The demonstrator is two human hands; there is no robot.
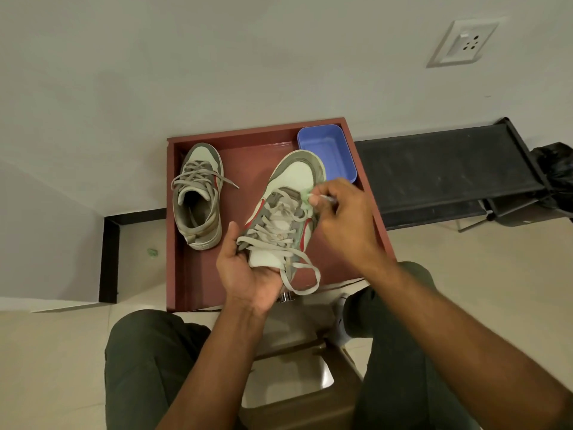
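Observation:
My left hand grips a grey, white and red sneaker by its heel end and holds it above a reddish-brown tray, toe pointing away. My right hand pinches a thin brush-like tool whose green tip touches the sneaker's right side near the laces. Loose laces hang from the held sneaker. The second sneaker lies in the tray's left part, opening up.
A blue plastic tub sits in the tray's far right corner. A black low rack runs along the wall to the right. My legs in dark trousers straddle a stool. A small green speck lies on the floor at left.

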